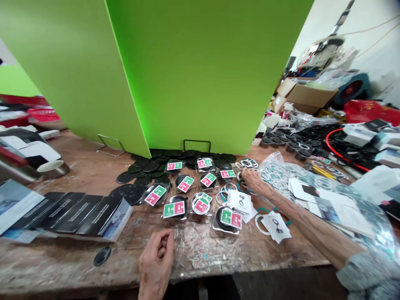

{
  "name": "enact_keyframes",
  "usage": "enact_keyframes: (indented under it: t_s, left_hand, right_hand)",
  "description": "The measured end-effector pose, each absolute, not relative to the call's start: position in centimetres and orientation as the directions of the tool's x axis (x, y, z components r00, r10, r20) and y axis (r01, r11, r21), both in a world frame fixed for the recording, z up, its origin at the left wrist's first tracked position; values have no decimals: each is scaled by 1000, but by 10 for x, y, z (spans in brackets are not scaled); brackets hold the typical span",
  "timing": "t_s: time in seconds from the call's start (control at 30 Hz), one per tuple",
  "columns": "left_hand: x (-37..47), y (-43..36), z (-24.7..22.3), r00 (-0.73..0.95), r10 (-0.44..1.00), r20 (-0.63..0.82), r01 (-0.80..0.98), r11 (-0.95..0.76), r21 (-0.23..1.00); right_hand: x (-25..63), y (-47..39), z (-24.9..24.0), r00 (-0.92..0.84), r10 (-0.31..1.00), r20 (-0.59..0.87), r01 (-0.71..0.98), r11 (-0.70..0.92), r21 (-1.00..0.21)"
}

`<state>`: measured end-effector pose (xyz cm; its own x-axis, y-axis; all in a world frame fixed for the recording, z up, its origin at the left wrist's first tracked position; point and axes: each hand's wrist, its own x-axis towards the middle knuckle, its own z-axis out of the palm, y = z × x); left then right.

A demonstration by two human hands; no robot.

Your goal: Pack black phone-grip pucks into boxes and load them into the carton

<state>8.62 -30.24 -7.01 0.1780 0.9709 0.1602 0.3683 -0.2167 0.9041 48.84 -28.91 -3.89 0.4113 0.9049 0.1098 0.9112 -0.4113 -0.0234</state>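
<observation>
My left hand rests at the table's front edge, fingers curled in with nothing showing in them. Reaching out to the right, my right hand has its fingers pressed down among flat white and teal rings; whatever they grip is hidden. Left of it lie several clear packets holding round black pieces and pink-and-green labels, one packet nearest the front. White cards with a printed picture lie over some rings. Another printed card rests on a white ring and a teal ring closer to my right forearm.
Green panels stand behind, with black discs spread at their foot. Black boxes line up at left. A clear bag of rings and white boxes lie at right. A lone black disc sits near the front edge.
</observation>
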Motion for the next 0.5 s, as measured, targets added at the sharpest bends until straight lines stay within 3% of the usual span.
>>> enact_keyframes:
  t_s: [0.27,0.5]
  left_hand:
    - [86,-301,-70,154,962,225,389,-268,881]
    - [86,-294,-76,116,969,218,391,-247,887]
  right_hand:
    - [505,-307,-21,538,807,243,843,-522,-133]
    - [532,-309,-8,700,600,387,712,-549,-437]
